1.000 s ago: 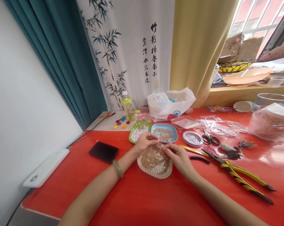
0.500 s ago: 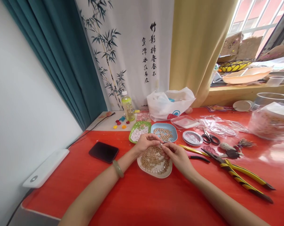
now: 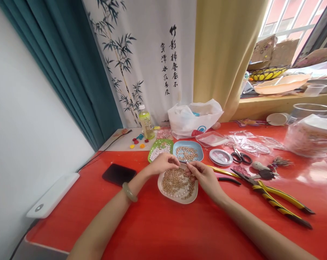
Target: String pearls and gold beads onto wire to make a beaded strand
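Over the white tray [image 3: 177, 199] of gold beads [image 3: 174, 182], my two hands are held a little apart. My right hand [image 3: 206, 177] pinches a small whitish piece, seemingly a bead, between thumb and fingertips at the tray's far right side. My left hand [image 3: 162, 164], with a green bangle on its wrist, hovers at the far left side, fingers loosely bent downward and nothing visible in them. Some white beads lie among the gold ones. Just behind stand a green tray [image 3: 150, 156] with white beads and a blue tray [image 3: 201, 153] with gold beads.
Right of the hands lie yellow-black pliers [image 3: 271, 198], black-handled scissors [image 3: 242, 157] and a round clear-lidded case [image 3: 221, 157]. A black phone [image 3: 119, 174] is on the left. Behind are a bottle [image 3: 146, 124] and a white plastic bag [image 3: 194, 117].
My left hand has drawn away from my right hand, leftward, and its fingers have loosened. My right hand keeps its pinch. The view has shifted slightly.
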Demonstrator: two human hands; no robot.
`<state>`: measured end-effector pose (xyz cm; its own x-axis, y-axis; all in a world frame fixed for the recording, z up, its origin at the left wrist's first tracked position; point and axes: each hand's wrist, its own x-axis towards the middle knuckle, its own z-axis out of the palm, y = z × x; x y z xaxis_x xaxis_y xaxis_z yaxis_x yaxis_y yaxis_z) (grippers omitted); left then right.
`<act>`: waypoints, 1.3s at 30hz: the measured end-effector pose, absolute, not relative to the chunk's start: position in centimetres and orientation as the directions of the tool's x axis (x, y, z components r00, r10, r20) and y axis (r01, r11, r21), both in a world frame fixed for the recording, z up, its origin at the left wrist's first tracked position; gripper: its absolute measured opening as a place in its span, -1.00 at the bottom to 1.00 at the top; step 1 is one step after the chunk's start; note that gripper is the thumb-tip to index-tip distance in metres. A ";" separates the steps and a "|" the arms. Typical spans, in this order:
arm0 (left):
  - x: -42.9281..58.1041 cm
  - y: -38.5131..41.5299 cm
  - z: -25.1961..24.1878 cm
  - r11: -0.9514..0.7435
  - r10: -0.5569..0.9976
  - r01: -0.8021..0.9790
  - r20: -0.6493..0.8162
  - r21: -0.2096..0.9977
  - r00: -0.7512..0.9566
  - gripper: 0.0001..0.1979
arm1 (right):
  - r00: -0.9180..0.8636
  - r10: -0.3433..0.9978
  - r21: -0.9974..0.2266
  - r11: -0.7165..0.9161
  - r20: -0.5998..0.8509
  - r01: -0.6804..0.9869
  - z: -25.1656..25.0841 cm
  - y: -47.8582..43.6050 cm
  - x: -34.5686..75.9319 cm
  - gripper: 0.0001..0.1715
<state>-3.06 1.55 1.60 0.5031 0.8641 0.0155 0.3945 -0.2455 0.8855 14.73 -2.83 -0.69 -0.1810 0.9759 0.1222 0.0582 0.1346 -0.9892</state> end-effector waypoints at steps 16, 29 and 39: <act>-1.5 0.6 0.3 -0.471 0.750 0.568 -0.032 0.675 0.661 -0.92 | -0.165 0.977 -0.986 0.151 0.138 0.069 -0.4 -2.9 14.7 -0.66; -1.8 0.6 0.8 -0.369 0.777 0.464 -0.007 0.805 0.630 -0.94 | -0.164 0.978 -0.989 0.140 0.130 0.053 -0.1 -3.1 14.7 -0.65; -1.8 1.3 -0.1 0.064 0.888 0.043 -0.076 0.997 0.454 -0.77 | -0.157 0.977 -0.986 0.153 0.141 0.065 -0.7 -3.3 14.7 -0.70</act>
<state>-1.82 1.25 -0.05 0.4543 0.8876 -0.0762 0.0426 0.0638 0.9971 14.70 -3.28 -0.68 -0.1574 0.9774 0.1412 0.0653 0.1530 -0.9861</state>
